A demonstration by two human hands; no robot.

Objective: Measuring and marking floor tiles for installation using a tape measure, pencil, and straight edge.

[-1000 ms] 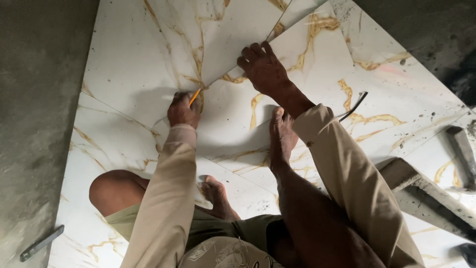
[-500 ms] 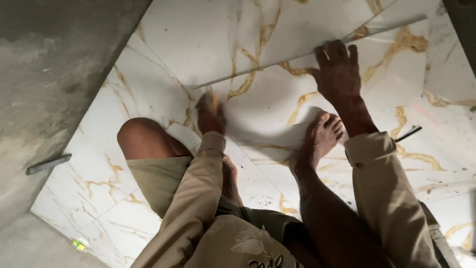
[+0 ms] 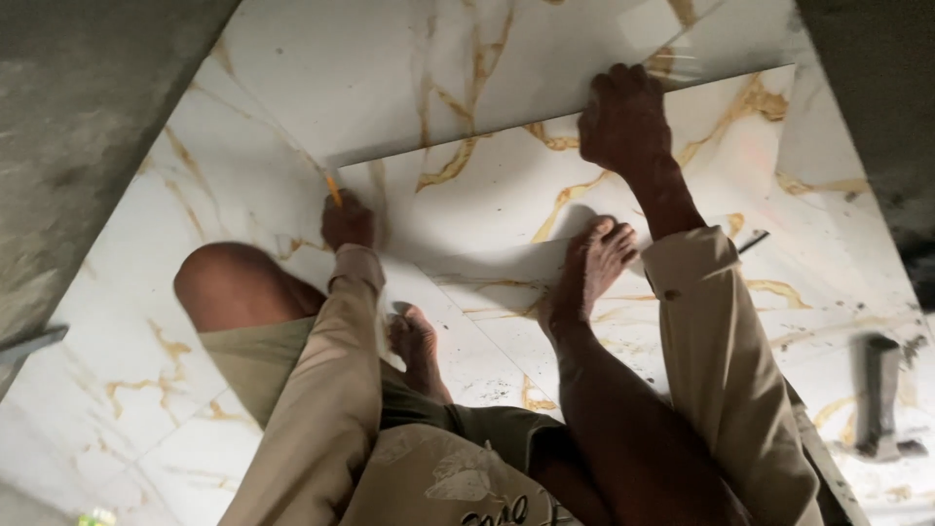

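The left hand (image 3: 348,222) was clenched around a yellow pencil (image 3: 333,188), its tip at the left end of the loose marble-look tile (image 3: 506,190); that tile lay flat atop the laid tiles (image 3: 166,244), a bare foot (image 3: 591,268) on it; the right hand (image 3: 623,122) gripped its far edge; glazed, stiff and probably heavy and brittle, it seemed best held by opposite edges; grey concrete (image 3: 78,117) bounded the left, with open tiled room beyond the far edge.
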